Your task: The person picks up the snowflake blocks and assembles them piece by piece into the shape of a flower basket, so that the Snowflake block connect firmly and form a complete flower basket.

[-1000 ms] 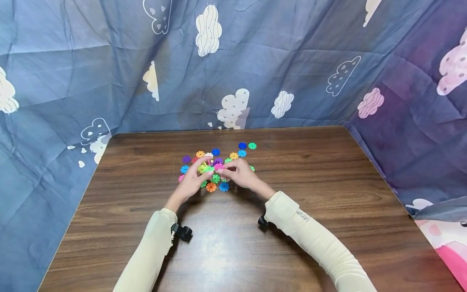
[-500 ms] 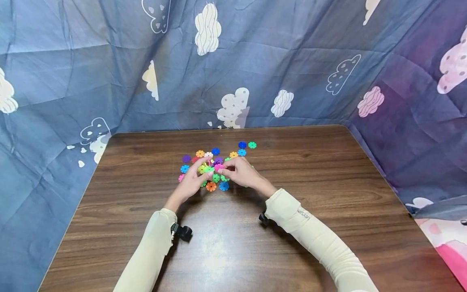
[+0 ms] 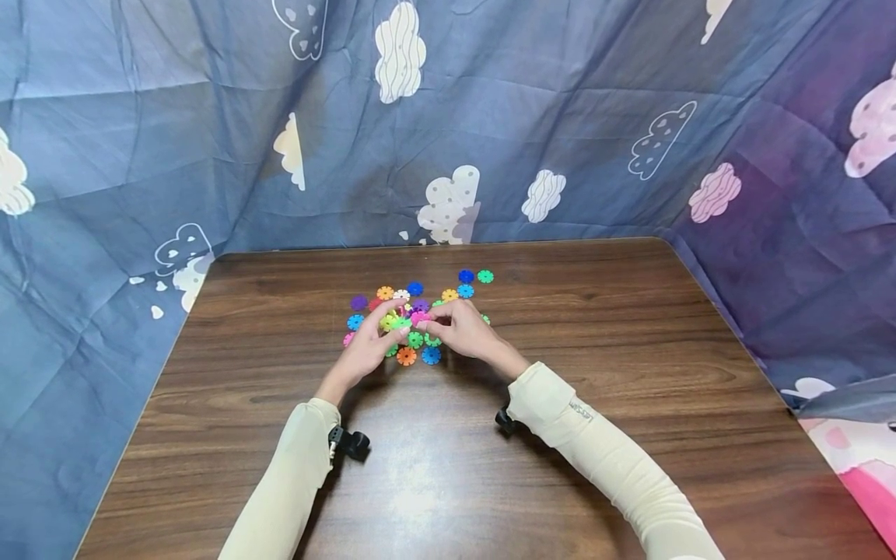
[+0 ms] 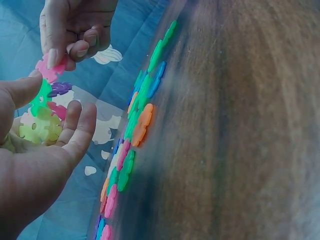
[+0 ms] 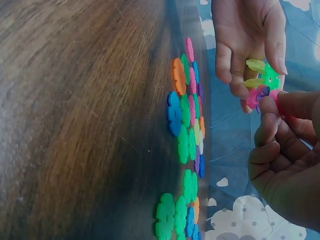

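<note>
My left hand (image 3: 367,344) holds a small cluster of joined plastic snowflake discs above the table. In the left wrist view a yellow disc (image 4: 44,129), a green disc (image 4: 40,100) and a purple disc (image 4: 61,89) show in it, with the thumb against the green one. From the other side, my right hand (image 3: 463,330) pinches a pink snowflake disc (image 4: 46,74) between thumb and index finger. This pink disc meets the green disc's edge; whether they are slotted together I cannot tell. Fingers cover part of the cluster in the right wrist view.
Loose snowflake discs lie flat under and around both hands, among them an orange disc (image 3: 407,356) and a blue disc (image 3: 431,355). A green disc (image 3: 485,276) lies farther back on the wooden table (image 3: 595,334). Behind hangs a blue cloud-print cloth (image 3: 560,117).
</note>
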`<state>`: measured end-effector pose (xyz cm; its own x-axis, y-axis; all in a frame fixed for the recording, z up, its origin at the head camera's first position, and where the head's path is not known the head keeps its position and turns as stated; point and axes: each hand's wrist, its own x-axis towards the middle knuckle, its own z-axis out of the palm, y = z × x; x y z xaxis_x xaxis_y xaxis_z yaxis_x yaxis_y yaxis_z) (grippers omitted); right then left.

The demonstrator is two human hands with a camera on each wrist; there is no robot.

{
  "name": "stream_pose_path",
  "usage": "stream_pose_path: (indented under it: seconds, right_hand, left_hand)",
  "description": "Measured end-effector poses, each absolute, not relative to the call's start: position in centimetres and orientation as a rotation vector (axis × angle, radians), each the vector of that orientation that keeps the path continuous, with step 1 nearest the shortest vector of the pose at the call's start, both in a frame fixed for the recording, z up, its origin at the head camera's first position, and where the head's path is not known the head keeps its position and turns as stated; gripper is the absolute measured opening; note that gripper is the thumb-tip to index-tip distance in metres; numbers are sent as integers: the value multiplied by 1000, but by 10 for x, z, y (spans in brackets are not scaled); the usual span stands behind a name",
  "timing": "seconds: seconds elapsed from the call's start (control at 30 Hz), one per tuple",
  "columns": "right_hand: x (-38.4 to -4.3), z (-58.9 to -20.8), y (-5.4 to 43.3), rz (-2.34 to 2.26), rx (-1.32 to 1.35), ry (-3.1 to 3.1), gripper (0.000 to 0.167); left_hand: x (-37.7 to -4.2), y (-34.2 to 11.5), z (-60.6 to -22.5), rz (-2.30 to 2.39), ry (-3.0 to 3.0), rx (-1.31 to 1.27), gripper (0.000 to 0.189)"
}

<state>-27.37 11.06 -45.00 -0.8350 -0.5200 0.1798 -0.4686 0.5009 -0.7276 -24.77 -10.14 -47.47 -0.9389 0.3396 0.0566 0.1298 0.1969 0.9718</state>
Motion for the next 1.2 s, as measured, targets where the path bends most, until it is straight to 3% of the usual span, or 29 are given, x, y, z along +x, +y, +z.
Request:
stream_pose_path:
  seconds: [0.3,0.73,1.2]
  right_hand:
    - [-272,-452,109,-1253,-815,2638,28]
    - [-263,-457,102,-1373,-727,2573,42]
    - [-264,-458,95,-1396,-744,2553,38]
  left_hand:
    - [-247,-99,-474,1847,2279,447,53]
    - [-247,-96,-472,1953,2194,423,50]
    - [-248,-102,-463,1939,2236,505,52]
